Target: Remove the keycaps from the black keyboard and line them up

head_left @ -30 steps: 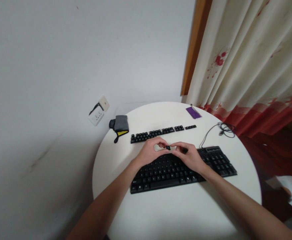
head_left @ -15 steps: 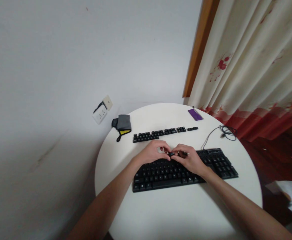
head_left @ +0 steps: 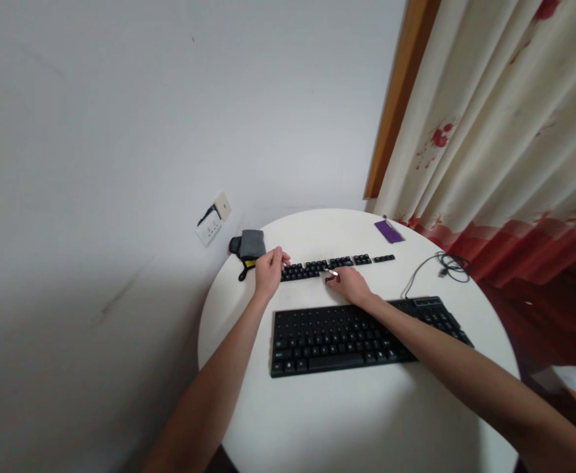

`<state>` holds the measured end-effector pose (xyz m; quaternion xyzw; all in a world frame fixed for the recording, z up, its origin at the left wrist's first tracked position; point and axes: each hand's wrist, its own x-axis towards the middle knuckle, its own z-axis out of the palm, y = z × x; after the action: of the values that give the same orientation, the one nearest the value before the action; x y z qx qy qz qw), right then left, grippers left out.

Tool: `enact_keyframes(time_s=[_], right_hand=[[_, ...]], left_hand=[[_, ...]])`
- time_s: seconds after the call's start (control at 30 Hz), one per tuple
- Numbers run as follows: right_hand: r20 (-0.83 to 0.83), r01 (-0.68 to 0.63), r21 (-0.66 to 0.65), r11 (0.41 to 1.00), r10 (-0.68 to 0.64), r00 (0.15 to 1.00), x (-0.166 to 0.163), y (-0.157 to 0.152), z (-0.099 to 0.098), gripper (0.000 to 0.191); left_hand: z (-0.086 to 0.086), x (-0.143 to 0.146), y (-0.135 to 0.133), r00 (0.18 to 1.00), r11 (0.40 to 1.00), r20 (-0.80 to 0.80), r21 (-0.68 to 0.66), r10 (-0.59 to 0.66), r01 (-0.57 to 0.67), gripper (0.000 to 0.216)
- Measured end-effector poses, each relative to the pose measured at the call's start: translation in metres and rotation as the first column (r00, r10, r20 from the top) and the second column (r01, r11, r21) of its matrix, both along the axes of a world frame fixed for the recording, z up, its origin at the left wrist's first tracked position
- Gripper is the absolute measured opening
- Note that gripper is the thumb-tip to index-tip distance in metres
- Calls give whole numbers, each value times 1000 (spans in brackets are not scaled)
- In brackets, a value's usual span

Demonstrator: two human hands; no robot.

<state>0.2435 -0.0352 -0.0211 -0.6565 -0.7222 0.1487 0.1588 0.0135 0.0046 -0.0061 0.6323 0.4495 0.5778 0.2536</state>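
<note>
Loose black keycaps [head_left: 312, 269] lie in rows across the table behind the keyboard. At the lower edge of these rows, my right hand [head_left: 351, 285] is closed around a slim silver-tipped tool [head_left: 333, 272]. A small black keycap [head_left: 328, 280] shows at its fingertips, close to the tabletop. By the left end of the rows is my left hand [head_left: 268, 269], its fingers curled together; whether anything is inside them is hidden. The black keyboard [head_left: 337, 361] lies in front, its upper rows bare of caps, and my right forearm crosses over its right part.
On the round white table [head_left: 347, 414] lie a grey cloth pouch [head_left: 253, 244] at the back left and a purple card-like piece [head_left: 389, 231] at the back right. A coiled cable [head_left: 454, 266] rests at right. The wall, with its socket [head_left: 209, 227], borders the left side.
Both hands have left the keyboard and moved away from me to the loose keycaps. They have separated, the left one to the left end. The view has shifted slightly.
</note>
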Motion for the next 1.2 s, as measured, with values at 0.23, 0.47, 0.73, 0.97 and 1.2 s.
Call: enact_keyframes(time_s=[0.23,0.47,0.73,0.97,1.2], right_hand=[[25,53,-13,998,-53,998,-7,2,-6,19],[37,110,-17,994,-109,993,-14,8,-10,20],[17,121,-11,993,-121,992,-19,14,-11,19],[3,133,-16,991,-133,991,-20,15,-9,19],[-30,131,-4,991,-131,991,-21,13,-9,19]], left_hand=[[3,1,-5,998,1000,-70,-4,-2,2,47],[4,0,-6,997,1000,-77,-2,-9,9,48],[4,-1,-6,996,1000,-92,0,-11,11,48],[6,-1,-7,995,1000,-98,-1,-6,6,49],[4,-2,-5,994,1000,-106,-4,-12,12,47]])
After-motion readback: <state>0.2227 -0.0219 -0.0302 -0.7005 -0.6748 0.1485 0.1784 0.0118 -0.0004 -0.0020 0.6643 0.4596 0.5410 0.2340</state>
